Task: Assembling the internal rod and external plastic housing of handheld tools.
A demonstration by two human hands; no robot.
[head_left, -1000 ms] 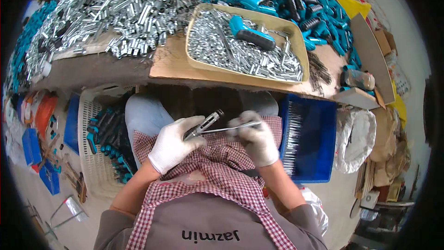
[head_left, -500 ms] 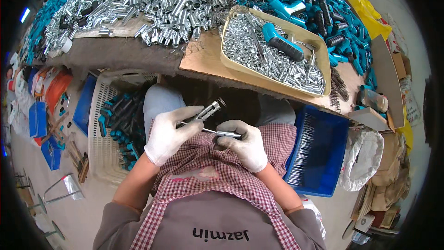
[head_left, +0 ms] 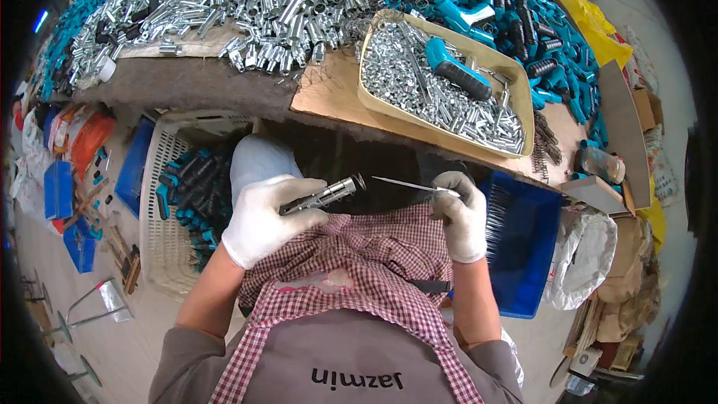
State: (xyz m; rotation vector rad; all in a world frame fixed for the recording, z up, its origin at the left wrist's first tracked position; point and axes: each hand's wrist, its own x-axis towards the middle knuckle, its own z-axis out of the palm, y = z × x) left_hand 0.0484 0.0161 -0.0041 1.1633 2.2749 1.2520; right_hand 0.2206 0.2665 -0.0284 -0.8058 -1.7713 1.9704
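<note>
My left hand (head_left: 262,218), in a white glove, is closed around a shiny slotted metal tube (head_left: 330,194). A small coil spring (head_left: 360,182) sticks out of the tube's far right end. To the right, my gloved right hand (head_left: 462,218) pinches a thin metal rod (head_left: 404,183) by one end. The rod's free tip points left toward the spring and stays apart from it. Whatever else lies inside the right fingers is hidden. Both hands are held above my lap, over a checked apron (head_left: 359,277).
On the bench ahead lie heaped metal tubes (head_left: 262,0), teal and black handles (head_left: 464,11) and a cream tray (head_left: 374,105) of small metal parts. A white basket (head_left: 161,232) of handles stands left. At right are a blue bin (head_left: 527,262) of rods and a white sack (head_left: 587,254).
My right hand has moved right and slightly up with the rod, away from the tube. My left hand still holds the tube, shifted slightly and tilted flatter.
</note>
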